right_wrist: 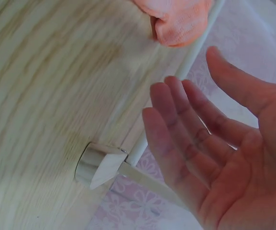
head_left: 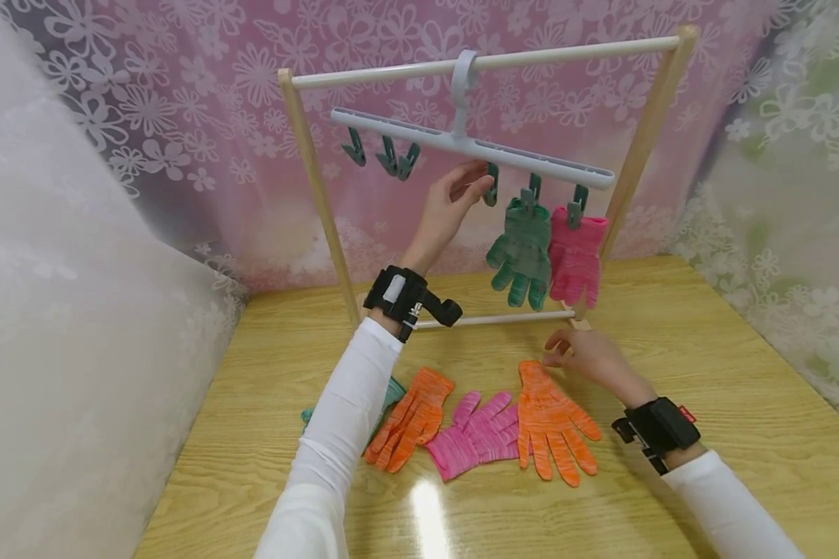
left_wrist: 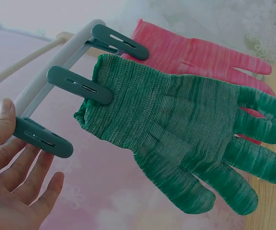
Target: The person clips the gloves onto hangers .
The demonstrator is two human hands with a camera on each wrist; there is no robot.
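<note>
My left hand (head_left: 454,203) is up at the grey clip hanger (head_left: 419,133), its thumb and fingers pinching a dark green clip (left_wrist: 43,138) that holds no glove. Beside that clip, a green glove (head_left: 527,252) hangs fingers down from another clip (left_wrist: 80,86). A pink glove (head_left: 579,260) hangs from the end clip, partly behind the green one in the left wrist view. Low over the table, my right hand (head_left: 590,359) has relaxed, slightly bent fingers and holds nothing. It is close to the cuff of an orange glove (head_left: 555,419) lying flat.
A rack with wooden posts (head_left: 315,186) and a white top rail (head_left: 573,54) carries the hanger. More clips (head_left: 388,157) hang at its left end. On the wooden table (head_left: 252,435) lie a pink glove (head_left: 475,439), another orange glove (head_left: 412,419) and a teal glove (head_left: 394,394), partly hidden by my left sleeve.
</note>
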